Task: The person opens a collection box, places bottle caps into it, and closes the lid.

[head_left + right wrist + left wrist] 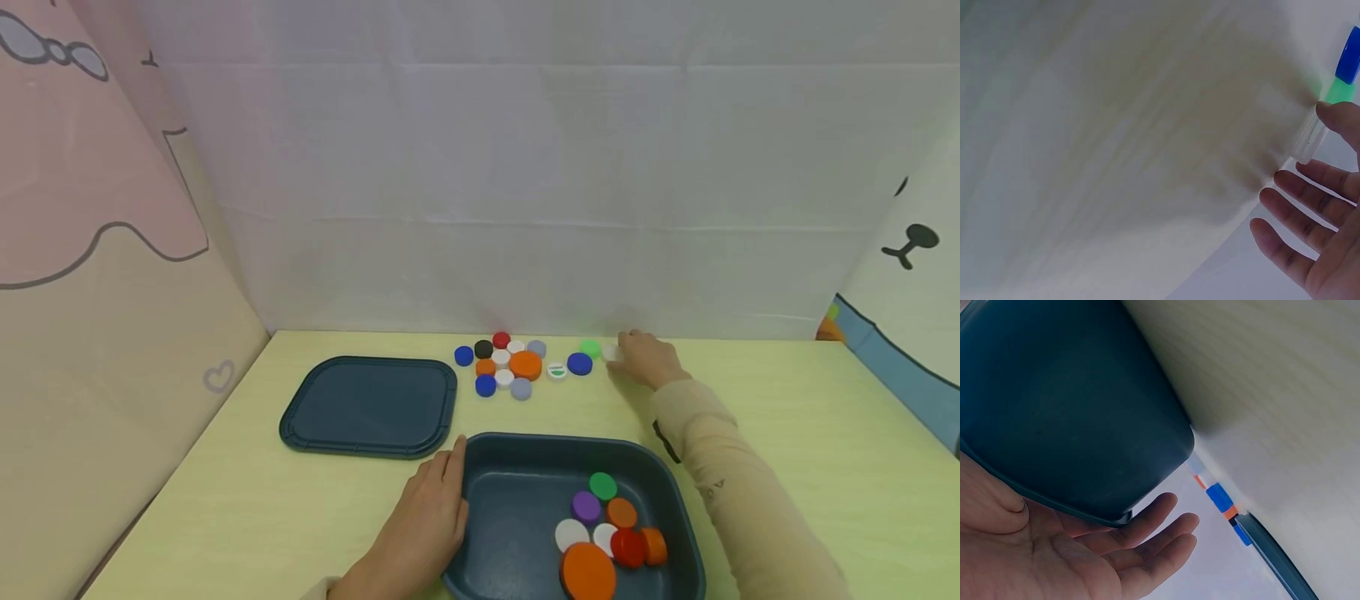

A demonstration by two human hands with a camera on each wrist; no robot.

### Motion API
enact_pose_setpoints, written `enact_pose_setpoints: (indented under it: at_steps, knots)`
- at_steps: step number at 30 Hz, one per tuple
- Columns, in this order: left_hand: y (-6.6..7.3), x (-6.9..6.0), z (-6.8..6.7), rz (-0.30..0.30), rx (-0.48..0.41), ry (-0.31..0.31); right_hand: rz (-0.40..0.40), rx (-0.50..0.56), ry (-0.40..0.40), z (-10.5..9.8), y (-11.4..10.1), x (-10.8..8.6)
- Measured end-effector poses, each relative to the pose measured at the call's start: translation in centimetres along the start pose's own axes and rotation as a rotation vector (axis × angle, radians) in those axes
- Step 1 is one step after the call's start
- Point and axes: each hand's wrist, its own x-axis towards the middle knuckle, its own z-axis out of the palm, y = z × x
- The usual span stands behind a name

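A dark bin (510, 533), bottom centre, held multicoloured caps (588, 572) — the left hand (420, 521), fingers extended, touched its left rim. Mid-frame, the yellow worktop (225, 500) bore a dark lid (367, 407) and loose caps (525, 365) before a pale sheet (555, 167). Right of centre, the right hand (648, 360) met a clear cap (1310, 137) — only the right wrist view showed the splayed fingers; pinching or not, I couldn't tell.

One tub (510, 517) holds eight caps (604, 537): three orange, two white, one red, one green, one purple. On the table (225, 467) are fifteen more caps (525, 365) (one is partly hidden): four white, three blue, two orange, two lavender, one black, one red, one green, one clear. There is one lid (367, 406), one left hand (420, 525), one right hand (648, 360).
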Motion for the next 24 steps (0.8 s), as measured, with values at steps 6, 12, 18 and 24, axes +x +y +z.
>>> enact_pose_setpoints:
  at_steps: [6, 12, 18, 24]
  knots:
    - [0.0, 0.1, 0.0, -0.01, -0.004, -0.012, -0.014, 0.007, 0.02, -0.4, 0.0, -0.3]
    - [0.0, 0.0, -0.1, -0.014, -0.006, -0.025, -0.026, 0.024, 0.052, -0.5, 0.5, -0.9]
    - [0.0, 0.1, -0.1, -0.011, -0.003, -0.016, -0.036, 0.038, 0.069, -0.7, 0.8, -1.9]
    - [0.0, 0.0, -0.1, -0.007, -0.001, -0.011, -0.045, 0.027, 0.082, -1.0, 1.0, -3.2]
